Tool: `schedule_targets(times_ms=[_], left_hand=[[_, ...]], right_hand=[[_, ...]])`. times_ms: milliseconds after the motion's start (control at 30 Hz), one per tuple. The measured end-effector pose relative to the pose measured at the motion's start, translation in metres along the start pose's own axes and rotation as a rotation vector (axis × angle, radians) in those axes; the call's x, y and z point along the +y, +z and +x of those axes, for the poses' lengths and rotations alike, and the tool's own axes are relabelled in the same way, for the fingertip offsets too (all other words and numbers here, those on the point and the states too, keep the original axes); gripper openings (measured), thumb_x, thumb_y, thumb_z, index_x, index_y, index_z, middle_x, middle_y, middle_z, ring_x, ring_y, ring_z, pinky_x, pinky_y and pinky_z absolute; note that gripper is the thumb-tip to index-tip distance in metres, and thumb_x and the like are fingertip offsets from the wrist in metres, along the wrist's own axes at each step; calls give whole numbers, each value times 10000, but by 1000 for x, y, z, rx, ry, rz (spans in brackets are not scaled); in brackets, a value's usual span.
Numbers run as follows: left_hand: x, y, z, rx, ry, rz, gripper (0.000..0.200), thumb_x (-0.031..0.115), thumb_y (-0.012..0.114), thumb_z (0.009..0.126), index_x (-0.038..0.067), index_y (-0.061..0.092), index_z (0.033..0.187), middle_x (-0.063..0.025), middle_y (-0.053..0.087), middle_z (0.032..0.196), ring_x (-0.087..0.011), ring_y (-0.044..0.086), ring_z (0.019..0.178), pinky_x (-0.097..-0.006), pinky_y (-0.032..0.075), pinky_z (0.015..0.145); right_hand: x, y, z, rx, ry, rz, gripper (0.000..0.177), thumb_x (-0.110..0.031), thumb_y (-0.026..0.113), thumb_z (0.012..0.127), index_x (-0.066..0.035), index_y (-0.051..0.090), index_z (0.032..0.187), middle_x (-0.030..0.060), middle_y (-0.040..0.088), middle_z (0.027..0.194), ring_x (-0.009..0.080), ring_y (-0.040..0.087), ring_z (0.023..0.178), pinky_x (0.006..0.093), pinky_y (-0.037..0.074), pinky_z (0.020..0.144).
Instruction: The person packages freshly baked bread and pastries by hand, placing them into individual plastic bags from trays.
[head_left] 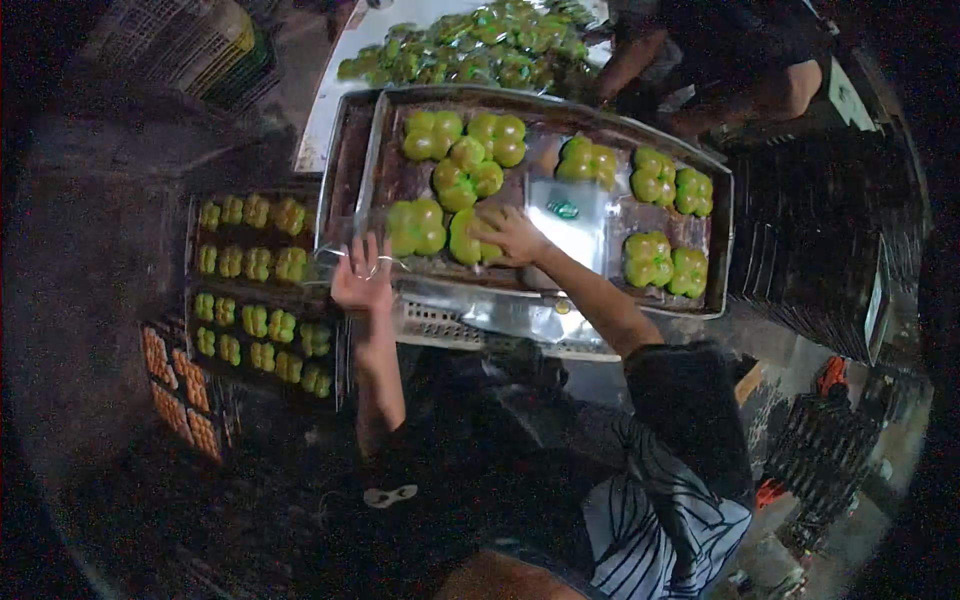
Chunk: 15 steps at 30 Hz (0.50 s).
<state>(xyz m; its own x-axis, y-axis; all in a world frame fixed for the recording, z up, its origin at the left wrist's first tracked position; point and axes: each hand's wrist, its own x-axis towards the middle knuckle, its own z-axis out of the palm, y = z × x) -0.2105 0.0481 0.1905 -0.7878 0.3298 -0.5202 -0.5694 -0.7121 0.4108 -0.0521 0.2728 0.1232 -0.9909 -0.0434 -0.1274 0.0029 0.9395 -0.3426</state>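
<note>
My left hand (364,283) is raised at the near left edge of a dark metal baking tray (730,240), fingers upward. A thin, see-through sheet with a bright rim, which looks like a clear plastic bag (398,262), crosses its fingers. With curled fingers, my right hand (515,238) grips the side of a green clover-shaped bun (468,238) on the tray. Right beside it lies another green bun (415,227). More such buns (468,172) sit behind these and at the tray's right end. A pale flat sheet with a green label (562,209) lies mid-tray.
Behind the tray, a white table (325,105) bears a heap of wrapped green buns (480,45). Another person's arm (635,62) reaches in there. Trays of green buns (258,265) stand at left, stacked dark trays (815,270) at right, crates (185,45) at far left.
</note>
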Motion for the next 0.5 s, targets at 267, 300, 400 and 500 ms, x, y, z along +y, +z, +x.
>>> schedule_targets(times_ms=[267, 300, 400, 500], left_hand=[[-10, 51, -20, -74, 105, 86, 472, 183, 400, 763, -80, 323, 1148, -184, 374, 1173, -343, 422, 1072, -500, 360, 896], [-22, 58, -26, -245, 77, 100, 444, 246, 397, 784, -37, 377, 1126, -183, 423, 1147, -331, 438, 1056, -441, 381, 873], [-47, 105, -63, -220, -29, 179, 477, 312, 384, 799, -17, 384, 1144, -188, 440, 1148, -322, 437, 1060, -414, 378, 877], [-80, 93, -57, -288, -120, 105, 480, 231, 391, 825, 36, 270, 1246, -149, 396, 1223, -311, 400, 1105, -430, 332, 926]], right_hand=[[-139, -125, 3, 858, 129, -16, 516, -249, 688, 513, -186, 562, 1009, 60, 453, 1100, 285, 396, 1000, 426, 318, 806], [-138, -137, 1, 865, 168, -45, 516, -249, 688, 513, -186, 562, 1009, 60, 453, 1100, 285, 396, 1000, 426, 318, 806], [-134, -146, -15, 672, 179, -27, 490, -215, 676, 496, -165, 570, 972, 48, 464, 1102, 255, 400, 1011, 401, 340, 767], [-135, -126, -42, 810, 274, 131, 502, -192, 676, 504, -92, 550, 980, 75, 481, 1091, 281, 427, 959, 374, 363, 743]])
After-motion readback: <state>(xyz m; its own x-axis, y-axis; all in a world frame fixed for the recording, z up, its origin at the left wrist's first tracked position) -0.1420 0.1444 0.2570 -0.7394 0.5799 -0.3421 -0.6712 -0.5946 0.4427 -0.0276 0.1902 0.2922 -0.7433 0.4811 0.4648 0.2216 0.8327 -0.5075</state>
